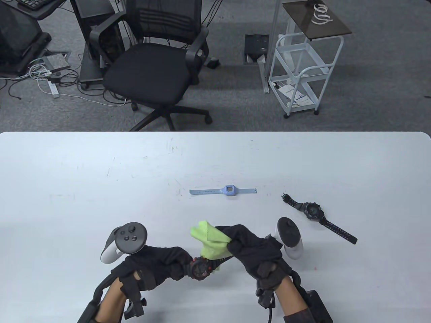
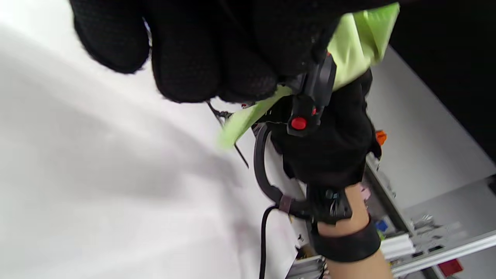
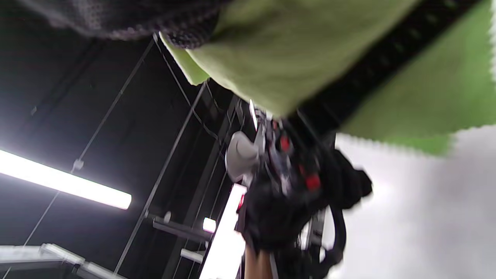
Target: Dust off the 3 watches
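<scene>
Near the table's front edge my left hand [image 1: 168, 264] grips a black watch with red buttons [image 1: 201, 268] by its case, lifted off the table. My right hand [image 1: 247, 247] pinches a light green cloth [image 1: 210, 240] around the watch's strap just right of the case. The same red-buttoned watch [image 2: 310, 102] and green cloth [image 2: 356, 42] show in the left wrist view. The green cloth [image 3: 310, 46] fills the top of the right wrist view, with the black strap [image 3: 387, 62] across it. A light blue watch [image 1: 225, 190] lies flat mid-table. A black watch [image 1: 315, 215] lies at the right.
The white table [image 1: 101, 175] spans the lower half of the table view. Beyond its far edge stand a black office chair [image 1: 151, 67] and a white wire cart [image 1: 301, 70] on grey carpet.
</scene>
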The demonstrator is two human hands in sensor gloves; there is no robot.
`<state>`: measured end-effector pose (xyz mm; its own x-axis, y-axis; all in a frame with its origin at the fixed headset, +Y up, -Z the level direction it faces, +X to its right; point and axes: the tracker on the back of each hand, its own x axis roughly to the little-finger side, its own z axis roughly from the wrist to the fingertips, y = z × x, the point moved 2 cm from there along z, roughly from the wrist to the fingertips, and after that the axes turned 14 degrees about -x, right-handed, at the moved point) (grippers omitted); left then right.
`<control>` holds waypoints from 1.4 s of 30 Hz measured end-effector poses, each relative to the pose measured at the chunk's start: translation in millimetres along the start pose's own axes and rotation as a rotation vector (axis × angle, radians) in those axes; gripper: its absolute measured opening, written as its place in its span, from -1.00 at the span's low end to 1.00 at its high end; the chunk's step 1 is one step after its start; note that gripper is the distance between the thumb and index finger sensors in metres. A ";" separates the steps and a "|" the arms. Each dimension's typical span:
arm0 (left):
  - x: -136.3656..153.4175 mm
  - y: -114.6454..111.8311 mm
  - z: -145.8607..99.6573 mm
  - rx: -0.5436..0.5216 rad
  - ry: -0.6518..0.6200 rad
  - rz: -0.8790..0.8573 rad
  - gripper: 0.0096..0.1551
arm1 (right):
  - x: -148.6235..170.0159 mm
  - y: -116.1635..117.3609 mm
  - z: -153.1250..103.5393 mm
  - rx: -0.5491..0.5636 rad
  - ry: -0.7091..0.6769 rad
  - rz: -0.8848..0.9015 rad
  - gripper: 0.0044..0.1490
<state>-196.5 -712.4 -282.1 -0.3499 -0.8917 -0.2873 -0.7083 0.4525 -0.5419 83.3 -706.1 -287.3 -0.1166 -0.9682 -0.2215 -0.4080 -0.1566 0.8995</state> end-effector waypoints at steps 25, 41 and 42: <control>14.0 2.2 -1.2 -0.051 0.003 -0.118 -0.47 | 33.4 13.9 14.5 -0.111 0.277 0.008 -0.24; 17.3 7.2 -3.7 -0.099 0.034 -0.116 -0.47 | 39.5 16.3 14.8 -0.098 0.371 -0.013 -0.37; 17.1 7.4 -3.9 -0.100 0.034 -0.117 -0.47 | 38.8 16.6 15.2 -0.116 0.368 -0.009 -0.37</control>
<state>-210.1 -724.4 -288.0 -0.2808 -0.9388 -0.1994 -0.8023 0.3436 -0.4881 58.2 -743.3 -286.7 0.2284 -0.9686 -0.0987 -0.3000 -0.1665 0.9393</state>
